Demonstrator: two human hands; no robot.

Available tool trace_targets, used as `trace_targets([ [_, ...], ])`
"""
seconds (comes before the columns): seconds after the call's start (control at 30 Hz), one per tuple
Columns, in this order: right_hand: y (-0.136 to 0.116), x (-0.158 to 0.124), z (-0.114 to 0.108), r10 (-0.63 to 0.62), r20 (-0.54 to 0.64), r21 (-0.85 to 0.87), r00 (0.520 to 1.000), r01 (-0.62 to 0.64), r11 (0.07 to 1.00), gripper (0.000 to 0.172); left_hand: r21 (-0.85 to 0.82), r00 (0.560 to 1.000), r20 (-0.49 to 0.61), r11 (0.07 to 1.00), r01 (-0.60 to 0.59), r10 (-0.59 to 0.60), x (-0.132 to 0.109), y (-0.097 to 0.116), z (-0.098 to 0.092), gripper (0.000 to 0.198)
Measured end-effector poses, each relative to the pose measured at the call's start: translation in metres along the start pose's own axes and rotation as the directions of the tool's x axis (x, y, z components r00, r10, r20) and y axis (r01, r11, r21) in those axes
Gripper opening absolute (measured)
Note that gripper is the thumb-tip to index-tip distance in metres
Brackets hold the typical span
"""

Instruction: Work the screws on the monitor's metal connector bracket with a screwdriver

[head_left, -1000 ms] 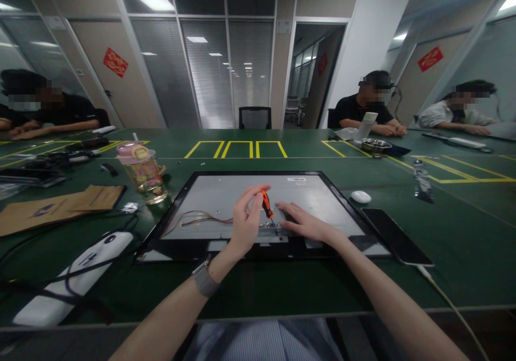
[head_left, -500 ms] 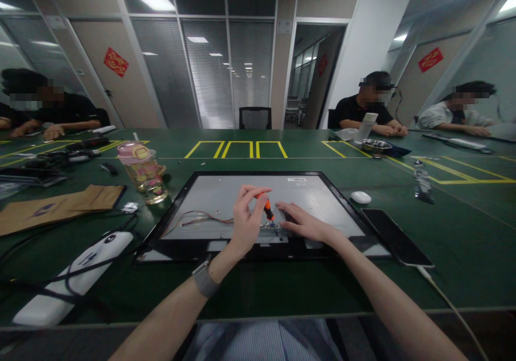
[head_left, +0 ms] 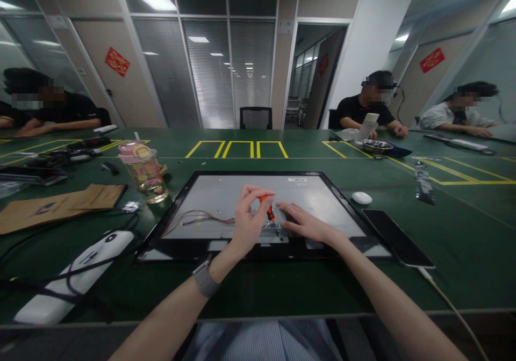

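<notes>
1. Display panel [head_left: 209, 192]: lies flat on the green table [head_left: 258, 291], directly in front of the person, grey side up.
2. Progress: judged to be mid-operation. The grey sheet is exposed, and a small metal bracket [head_left: 278, 239] sits in place near the panel's near edge. An orange-and-black screwdriver [head_left: 271, 215] stands tilted, its tip down at small parts by the bracket. Fastening there appears unfinished; whether screws are going in or coming out cannot be told, nor how many are left.
3. Left hand [head_left: 247, 220]: thumb and fingers pinch the screwdriver by its handle.
4. Right hand [head_left: 306, 224]: lowered over the sheet just right of the screwdriver, fingers extended and spread, holding nothing visible. Firm contact with the bracket cannot be confirmed.
5. Wiring: a thin, multi-strand cable bundle [head_left: 212, 217] curves loosely across the left part of the sheet toward the left hand; its end there is hidden.
6. Materials: the sheet is smooth, dull and metal-looking, with a white rectangular label [head_left: 297, 180] toward the far right. The surrounding frame [head_left: 183, 251] is black and slightly glossy, broadest along the near side.
7. Surroundings: right, a flat glassy smartphone [head_left: 395, 236] and a rounded white case [head_left: 362, 197]; left, a transparent bottle [head_left: 142, 174] with a pink lid and a creased brown paper bag [head_left: 60, 206].
</notes>
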State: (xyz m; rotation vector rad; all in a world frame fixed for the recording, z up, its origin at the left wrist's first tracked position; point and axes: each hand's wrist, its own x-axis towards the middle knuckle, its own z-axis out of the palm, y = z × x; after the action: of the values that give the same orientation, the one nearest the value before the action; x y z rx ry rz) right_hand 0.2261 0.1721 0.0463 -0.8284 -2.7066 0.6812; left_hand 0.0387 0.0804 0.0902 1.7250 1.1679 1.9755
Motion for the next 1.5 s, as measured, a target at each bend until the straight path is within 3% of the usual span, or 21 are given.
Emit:
trace_targets([
  [0.2,0.0023,0.0007,0.0012,-0.021,-0.019,-0.007,1.000,0.021,1.000,0.059,-0.056,0.996,0.067,0.996,0.070,-0.066,0.0024,0.0056,-0.0035,0.025],
  [0.43,0.0000,0.0005,0.0002,-0.020,-0.009,-0.002,1.000,0.020,1.000,0.060,-0.001,0.999,0.045,1.000,0.020,-0.020,0.0005,0.0047,-0.0009,0.018],
  [0.67,0.0006,-0.0002,0.0002,-0.009,-0.018,0.002,1.000,0.009,1.000,0.061,-0.071,0.991,0.103,0.993,0.090,-0.083,0.0008,0.0081,-0.0028,0.030],
  [0.9,0.0001,0.0000,0.0003,0.001,0.000,-0.001,1.000,-0.001,1.000,0.063,-0.020,0.997,0.057,0.999,0.049,-0.048,-0.0007,0.0028,-0.0005,0.019],
  [1.13,-0.0002,-0.0005,0.0002,0.000,-0.020,0.008,1.000,0.000,1.000,0.060,-0.042,0.994,0.053,0.994,0.100,-0.097,-0.0002,0.0065,-0.0018,0.025],
  [1.5,-0.0036,0.0001,-0.0022,-0.025,-0.007,0.016,1.000,0.026,1.000,0.059,-0.017,0.999,0.048,1.000,0.001,-0.001,-0.0010,0.0020,0.0008,0.017],
])
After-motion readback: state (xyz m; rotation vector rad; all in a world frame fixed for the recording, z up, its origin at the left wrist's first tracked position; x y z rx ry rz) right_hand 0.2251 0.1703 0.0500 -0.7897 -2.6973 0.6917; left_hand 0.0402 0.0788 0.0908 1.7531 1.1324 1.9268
